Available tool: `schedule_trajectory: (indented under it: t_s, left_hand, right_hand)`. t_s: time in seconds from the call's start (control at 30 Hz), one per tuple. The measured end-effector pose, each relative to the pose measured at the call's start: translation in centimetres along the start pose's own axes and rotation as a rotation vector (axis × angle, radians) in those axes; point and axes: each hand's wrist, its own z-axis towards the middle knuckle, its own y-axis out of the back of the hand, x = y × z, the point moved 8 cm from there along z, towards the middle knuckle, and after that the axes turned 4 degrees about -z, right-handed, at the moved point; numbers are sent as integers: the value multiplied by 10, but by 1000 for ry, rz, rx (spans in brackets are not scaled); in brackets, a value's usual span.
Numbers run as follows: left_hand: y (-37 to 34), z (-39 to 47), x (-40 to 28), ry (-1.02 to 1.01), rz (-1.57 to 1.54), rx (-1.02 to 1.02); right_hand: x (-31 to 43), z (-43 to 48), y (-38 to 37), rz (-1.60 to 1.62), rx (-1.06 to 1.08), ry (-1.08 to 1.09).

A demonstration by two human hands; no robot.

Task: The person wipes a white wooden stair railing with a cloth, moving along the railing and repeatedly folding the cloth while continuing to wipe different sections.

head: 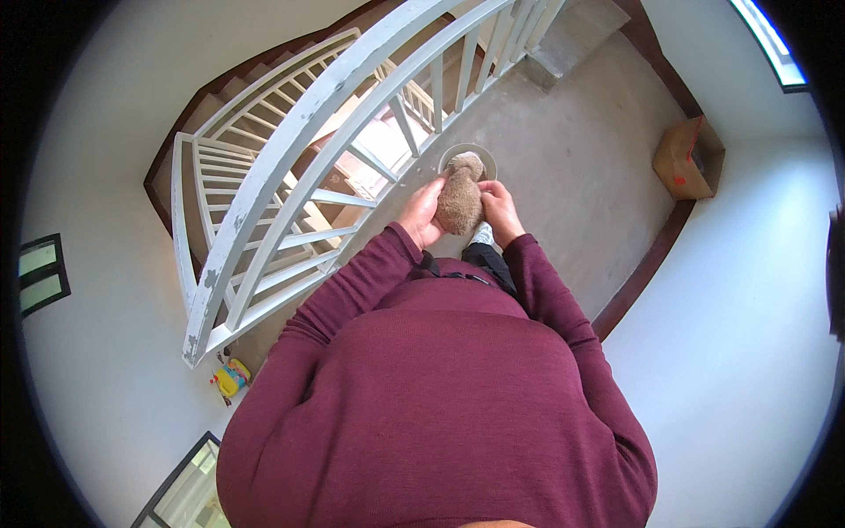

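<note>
A brown, fuzzy cloth is bunched between my two hands, in front of my waist. My left hand cups its left side, fingers partly beneath it. At the right side, my right hand pinches its edge with bent fingers. Beyond the cloth, a round, pale-rimmed basin is partly covered by it. Something whitish shows at the far end of the cloth; whether it lies in the basin I cannot tell.
A white railing with chipped paint curves along the left, beside a stairwell. An open cardboard box sits by the right wall. A yellow jug stands at the lower left. A concrete step lies at the far end of the landing.
</note>
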Motion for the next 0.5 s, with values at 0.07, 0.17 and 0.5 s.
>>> schedule_trajectory:
  t_s: [0.07, 0.17, 0.5]
  left_hand:
    - [-19, 16, 8, 34, -51, 18]
    - [-48, 41, 15, 51, -146, 92]
    - [-7, 101, -11, -163, 125, -363]
  right_hand:
    - [-2, 1, 21, 496, 146, -95]
    - [19, 9, 48, 711, 220, -82]
    - [107, 29, 79, -16, -103, 577]
